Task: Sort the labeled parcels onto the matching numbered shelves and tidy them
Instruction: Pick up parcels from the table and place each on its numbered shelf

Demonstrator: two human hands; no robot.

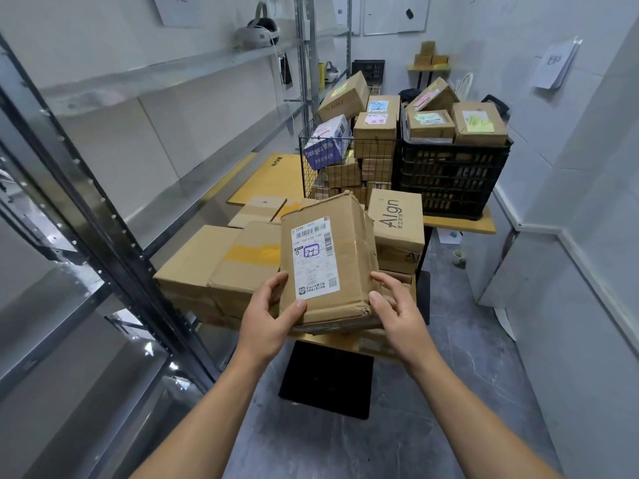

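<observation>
I hold a dented brown cardboard parcel up in front of me, above the near end of a table stacked with boxes. Its white shipping label faces me and carries a handwritten mark in a blue box. My left hand grips the parcel's lower left corner, thumb on the front face. My right hand grips the lower right corner. Metal shelves run along the left wall.
More cardboard boxes lie on the wooden table. A wire basket and a black crate full of labeled parcels stand further back. A headset sits on an upper shelf. Grey floor runs along the right.
</observation>
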